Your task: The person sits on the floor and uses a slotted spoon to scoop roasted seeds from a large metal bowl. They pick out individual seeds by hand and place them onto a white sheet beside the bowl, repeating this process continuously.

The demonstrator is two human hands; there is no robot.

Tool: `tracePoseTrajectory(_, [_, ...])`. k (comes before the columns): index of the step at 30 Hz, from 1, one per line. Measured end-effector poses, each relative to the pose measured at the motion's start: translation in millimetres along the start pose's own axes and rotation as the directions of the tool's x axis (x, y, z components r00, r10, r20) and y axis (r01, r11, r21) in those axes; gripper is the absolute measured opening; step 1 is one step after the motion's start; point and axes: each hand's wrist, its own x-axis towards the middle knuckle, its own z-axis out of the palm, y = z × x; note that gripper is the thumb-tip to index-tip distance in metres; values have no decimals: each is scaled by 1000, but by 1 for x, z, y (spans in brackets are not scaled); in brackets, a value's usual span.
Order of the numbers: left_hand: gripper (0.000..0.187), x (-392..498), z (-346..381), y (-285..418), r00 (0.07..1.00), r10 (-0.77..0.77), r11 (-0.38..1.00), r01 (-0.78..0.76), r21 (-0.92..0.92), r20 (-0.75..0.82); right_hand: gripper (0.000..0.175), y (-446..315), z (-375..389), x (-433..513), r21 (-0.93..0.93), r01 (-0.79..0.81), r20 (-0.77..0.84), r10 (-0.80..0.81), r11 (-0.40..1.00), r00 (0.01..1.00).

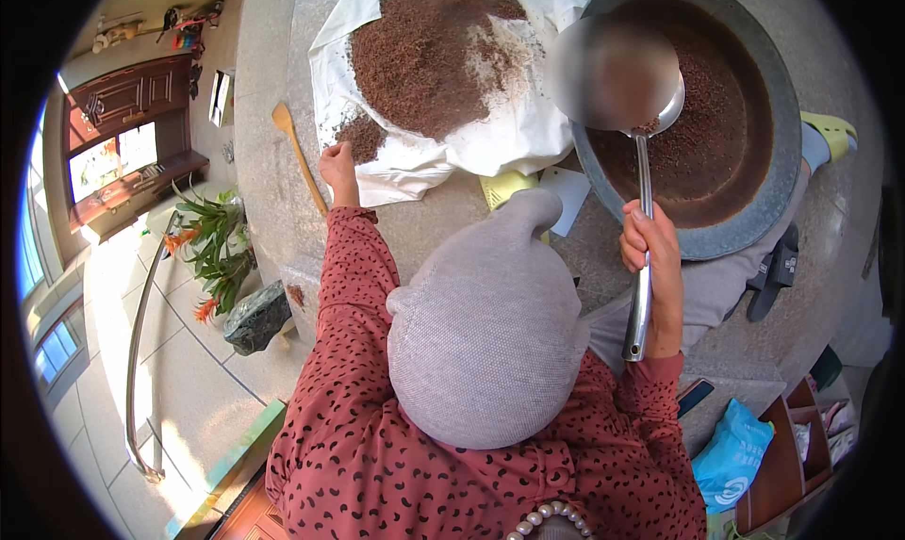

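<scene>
My right hand [654,247] grips the metal handle of a ladle [642,186] whose round bowl is over a wide grey metal basin [767,222]. Part of the bowl is blurred; some reddish-brown grains show at its edge. Brown liquid and a mass of small reddish-brown grains [696,109] lie in the basin. At the left edge of a white cloth [495,148], my left hand [338,165] has its fingers drawn together beside a small heap of grains [364,137]; whether anything is between them is hidden. A larger heap [424,66] spreads across the cloth.
A wooden spoon [300,155] lies left of the cloth. Near the basin are a pale card [565,197], a yellow-green shoe [831,133] and dark slippers [772,271]. A dark rock [258,317], a plant [215,247] and a metal rail [138,342] stand at the left; a blue bag [732,455] is lower right.
</scene>
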Motion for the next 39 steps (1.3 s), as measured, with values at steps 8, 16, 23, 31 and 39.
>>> tracePoseTrajectory(8, [14, -175, 76, 266, 504, 619, 783, -340, -521, 602, 16, 6, -4, -1, -26, 26, -8, -26, 999, 1000])
tracePoseTrajectory(16, [17, -251, 163, 346, -127, 830, 328, -675, -660, 542, 15, 4, -6, -8, -55, 9, 17, -8, 998, 1000])
tracePoseTrajectory(23, [18, -225, 182, 358, 240, 738, 641, -543, -543, 630, 14, 3, -21, -7, -3, -26, 68, 26, 1000, 997])
tracePoseTrajectory(31, [25, -235, 190, 360, -6, 795, 379, -777, -503, 607, 13, 1, -16, -6, -21, -8, 71, 9, 1000, 997])
tracePoseTrajectory(39, [26, -226, 157, 346, 379, 791, 610, -540, -579, 481, 11, -11, -48, -3, -113, 197, -180, -215, 974, 960])
